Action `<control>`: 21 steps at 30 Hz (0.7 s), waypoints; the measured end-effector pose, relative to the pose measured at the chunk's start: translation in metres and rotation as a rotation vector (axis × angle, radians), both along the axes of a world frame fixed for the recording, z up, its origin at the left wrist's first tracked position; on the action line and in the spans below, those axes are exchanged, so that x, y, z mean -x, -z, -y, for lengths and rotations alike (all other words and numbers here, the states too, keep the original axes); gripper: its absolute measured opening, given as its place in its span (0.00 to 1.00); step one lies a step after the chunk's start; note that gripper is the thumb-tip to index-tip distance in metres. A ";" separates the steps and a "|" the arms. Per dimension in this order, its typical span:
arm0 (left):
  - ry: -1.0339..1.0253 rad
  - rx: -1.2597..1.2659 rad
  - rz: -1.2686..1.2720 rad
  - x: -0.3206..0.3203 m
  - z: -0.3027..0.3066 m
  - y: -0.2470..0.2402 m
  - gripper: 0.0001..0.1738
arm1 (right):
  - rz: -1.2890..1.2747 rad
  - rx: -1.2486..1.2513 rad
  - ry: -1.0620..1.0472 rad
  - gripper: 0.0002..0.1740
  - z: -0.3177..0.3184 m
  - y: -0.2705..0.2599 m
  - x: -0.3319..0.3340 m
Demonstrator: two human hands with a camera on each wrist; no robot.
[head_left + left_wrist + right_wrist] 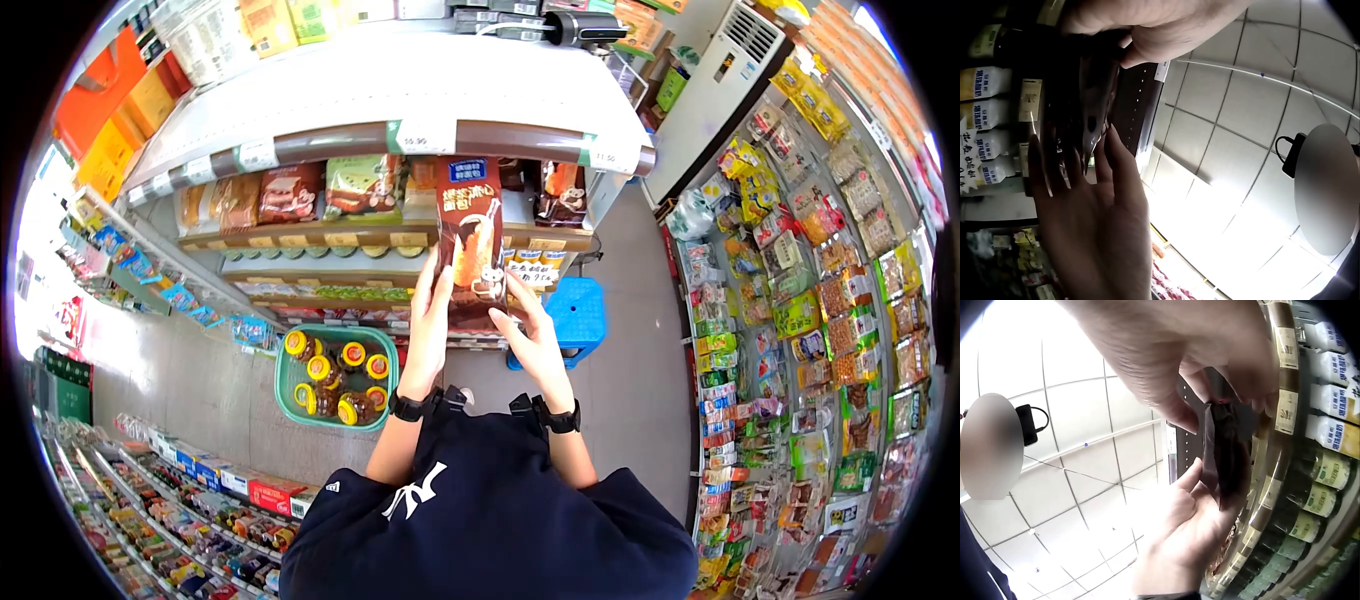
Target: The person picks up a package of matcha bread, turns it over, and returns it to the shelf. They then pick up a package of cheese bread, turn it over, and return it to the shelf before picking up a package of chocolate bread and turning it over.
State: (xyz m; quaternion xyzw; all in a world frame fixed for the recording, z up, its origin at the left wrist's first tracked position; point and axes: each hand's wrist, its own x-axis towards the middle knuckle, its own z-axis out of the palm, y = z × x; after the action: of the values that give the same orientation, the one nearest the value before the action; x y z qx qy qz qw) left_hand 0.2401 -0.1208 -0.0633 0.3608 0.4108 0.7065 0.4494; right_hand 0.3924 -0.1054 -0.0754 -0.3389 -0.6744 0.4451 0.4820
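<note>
Both hands hold a long brown bread package (472, 235) in front of the shelf unit, its printed face up in the head view. The left hand (428, 325) grips its lower left edge, and the right hand (535, 345) grips the lower right corner with thumb and fingers. In the left wrist view the package (1097, 94) looks dark between the left hand (1172, 25) above and the right hand (1100, 231) below. From the right wrist, the right hand (1191, 350) is above the package (1225, 450) and the left hand (1185, 531) is below it.
Packaged breads (362, 188) line the shelf behind. A green basket (283, 385) of yellow-lidded jars stands on the floor at the left, a blue stool (578, 312) at the right. Snack racks (830, 320) fill the right side; more goods stand at the lower left.
</note>
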 end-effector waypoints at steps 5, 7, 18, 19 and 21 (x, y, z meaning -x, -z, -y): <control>0.041 -0.039 -0.054 0.006 -0.057 -0.002 0.28 | 0.003 0.047 0.037 0.29 -0.034 -0.002 -0.002; 0.018 -0.036 -0.099 0.004 -0.073 -0.009 0.29 | -0.079 0.122 0.047 0.29 -0.041 -0.007 0.002; 0.116 -0.151 -0.108 0.009 -0.155 -0.008 0.26 | -0.154 0.212 0.071 0.31 -0.077 -0.009 0.010; 0.098 -0.143 -0.129 0.009 -0.159 -0.007 0.24 | -0.148 0.175 0.079 0.31 -0.080 -0.007 0.011; 0.104 -0.091 -0.141 0.011 -0.159 -0.012 0.25 | -0.148 0.182 0.076 0.31 -0.083 -0.003 0.011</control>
State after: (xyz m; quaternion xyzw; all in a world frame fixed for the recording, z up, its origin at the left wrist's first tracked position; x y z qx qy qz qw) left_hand 0.2286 0.0381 -0.0516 0.4504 0.3899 0.6729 0.4385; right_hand 0.3812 -0.0222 -0.0727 -0.3726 -0.5805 0.5096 0.5142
